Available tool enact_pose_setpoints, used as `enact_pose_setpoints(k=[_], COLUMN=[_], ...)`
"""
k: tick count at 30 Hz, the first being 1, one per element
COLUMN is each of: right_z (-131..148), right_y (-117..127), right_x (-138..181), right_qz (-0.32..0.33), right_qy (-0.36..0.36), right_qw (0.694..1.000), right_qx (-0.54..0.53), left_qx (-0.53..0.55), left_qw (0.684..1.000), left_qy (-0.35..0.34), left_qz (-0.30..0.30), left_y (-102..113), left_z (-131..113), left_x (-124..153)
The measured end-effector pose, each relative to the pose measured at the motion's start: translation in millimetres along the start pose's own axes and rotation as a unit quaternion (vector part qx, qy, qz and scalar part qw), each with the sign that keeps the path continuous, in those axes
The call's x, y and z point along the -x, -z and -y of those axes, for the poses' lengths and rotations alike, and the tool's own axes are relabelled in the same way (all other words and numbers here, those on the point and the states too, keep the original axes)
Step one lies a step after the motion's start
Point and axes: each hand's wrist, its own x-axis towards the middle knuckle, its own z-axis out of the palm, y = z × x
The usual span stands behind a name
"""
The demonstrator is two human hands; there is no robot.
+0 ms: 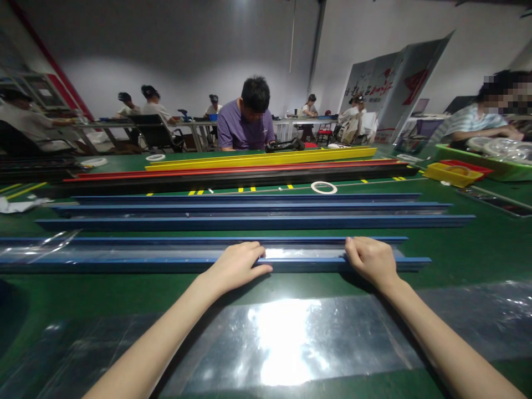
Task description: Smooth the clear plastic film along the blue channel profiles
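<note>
A long blue channel strip (124,260) wrapped in clear film lies across the green table right in front of me. My left hand (236,266) rests on its near edge, fingers curled over the top and thumb along the front. About a hand's width to the right, my right hand (372,260) grips the same strip with fingers bent over it. A shiny clear plastic sheet (291,338) lies flat under my forearms.
More blue strips (257,221) lie parallel behind, then black, red and yellow strips (257,159). A tape roll (323,187) sits mid-table, a yellow tray (453,173) at right. A person in a purple shirt (245,124) sits opposite; others work around.
</note>
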Motion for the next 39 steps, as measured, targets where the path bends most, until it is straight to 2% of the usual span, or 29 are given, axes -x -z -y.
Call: enact_pose_setpoints(k=[39], right_z=[0.5], right_y=[0.3], right_x=[-0.2], right_qz=[0.024], right_qy=[-0.019], right_qw=[1.0], right_qx=[-0.001], left_qx=[-0.013], left_qw=[0.999], left_qy=[-0.009], left_qz=[0.028], left_y=[2.1], left_z=[-2.6], left_x=[0.0])
